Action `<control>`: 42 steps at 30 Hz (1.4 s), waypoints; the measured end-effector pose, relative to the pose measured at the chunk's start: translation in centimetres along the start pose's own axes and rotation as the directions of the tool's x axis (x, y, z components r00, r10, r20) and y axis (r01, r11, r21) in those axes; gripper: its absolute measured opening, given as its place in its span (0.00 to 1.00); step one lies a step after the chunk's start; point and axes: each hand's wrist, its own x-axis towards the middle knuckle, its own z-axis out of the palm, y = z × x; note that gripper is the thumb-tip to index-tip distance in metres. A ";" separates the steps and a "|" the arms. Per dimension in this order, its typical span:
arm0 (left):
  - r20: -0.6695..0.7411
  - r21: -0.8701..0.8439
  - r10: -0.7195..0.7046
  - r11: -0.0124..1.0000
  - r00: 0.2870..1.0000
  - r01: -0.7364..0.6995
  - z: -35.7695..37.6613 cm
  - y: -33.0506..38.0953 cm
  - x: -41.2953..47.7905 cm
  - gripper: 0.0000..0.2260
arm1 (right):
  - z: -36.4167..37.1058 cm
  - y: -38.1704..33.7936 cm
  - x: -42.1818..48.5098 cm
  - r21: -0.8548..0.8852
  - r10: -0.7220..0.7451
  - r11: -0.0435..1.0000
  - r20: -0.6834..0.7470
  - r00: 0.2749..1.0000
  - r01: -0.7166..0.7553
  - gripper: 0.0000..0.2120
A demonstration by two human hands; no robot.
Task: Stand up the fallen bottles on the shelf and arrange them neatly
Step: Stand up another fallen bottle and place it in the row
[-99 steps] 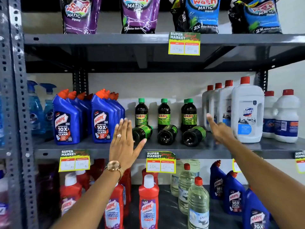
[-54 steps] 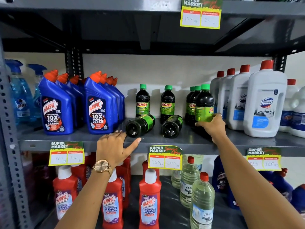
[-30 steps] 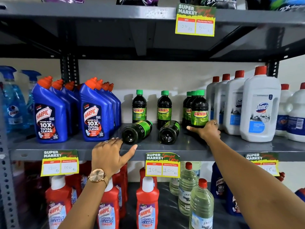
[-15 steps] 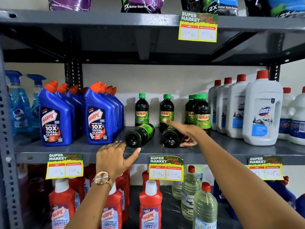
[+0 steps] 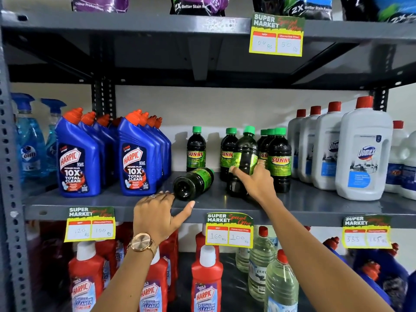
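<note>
The right hand point(image 5: 254, 183) is wrapped around the lower body of a dark bottle point(image 5: 244, 163) with a green cap, thumb on the near side and fingers point(image 5: 261, 164) curled round the far side. The bottle leans a little left, its base at or just off the middle shelf point(image 5: 315, 203), which looks like a tilt-up to standing beside the upright bottles point(image 5: 279, 158) to its right. Gripping low gives control over where the base lands.

One fallen bottle point(image 5: 193, 183) lies on its side, base toward the front edge. The left hand point(image 5: 157, 217) rests on that edge just beside it, knuckles bent, thumb stretched out under the base; it grips nothing. I'd guess it blocks the bottle from rolling off. That bottle likely comes next.
</note>
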 end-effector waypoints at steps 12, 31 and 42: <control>-0.010 -0.011 0.008 1.000 1.000 -0.008 -0.1 0.1 0.0 0.32 | 1.6 1.1 2.5 0.179 0.159 0.965 0.184 0.970 -0.192 0.33; 0.004 -0.012 0.006 1.000 1.000 -0.006 -0.3 0.1 0.0 0.32 | 2.3 1.2 2.5 -0.074 0.044 0.997 0.085 0.995 -0.038 0.41; 0.024 -0.024 -0.002 1.000 1.000 0.003 -0.6 0.2 0.0 0.32 | 2.5 1.7 2.8 -0.083 0.071 0.995 0.119 0.990 -0.062 0.47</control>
